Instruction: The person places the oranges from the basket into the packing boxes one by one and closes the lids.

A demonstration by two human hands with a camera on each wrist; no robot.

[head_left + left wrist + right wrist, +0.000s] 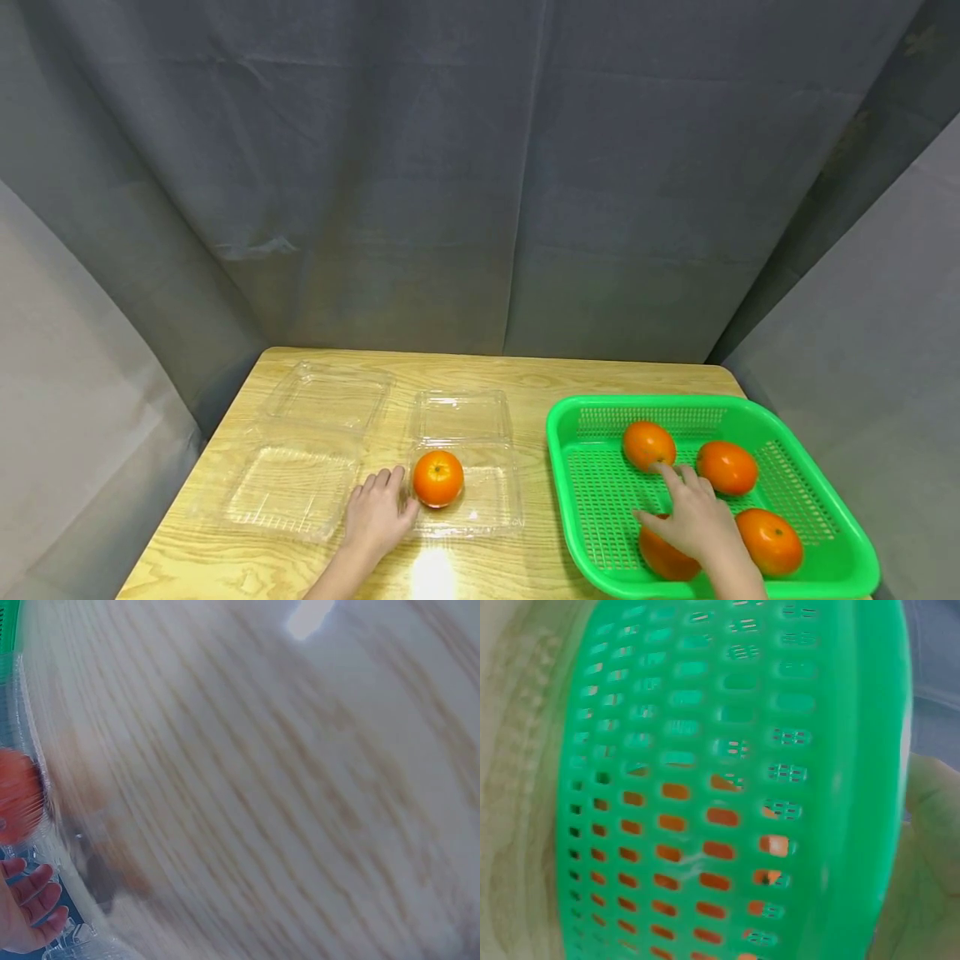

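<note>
One orange sits in the near half of an opened clear plastic clamshell box at the middle of the table. My left hand is just left of that orange, its fingers relaxed and holding nothing. Over a green plastic basket reaches my right hand, with thumb and fingers spread apart. Its fingertips overlap the lower edge of a back orange. Beneath the palm and thumb lies another orange, partly hidden. In the right wrist view, the basket wall covers most of the scene.
More oranges lie in the basket, one at the back right and one at the front right. Another opened clear clamshell box rests on the left of the wooden table. Grey curtains hang behind the table and at its sides.
</note>
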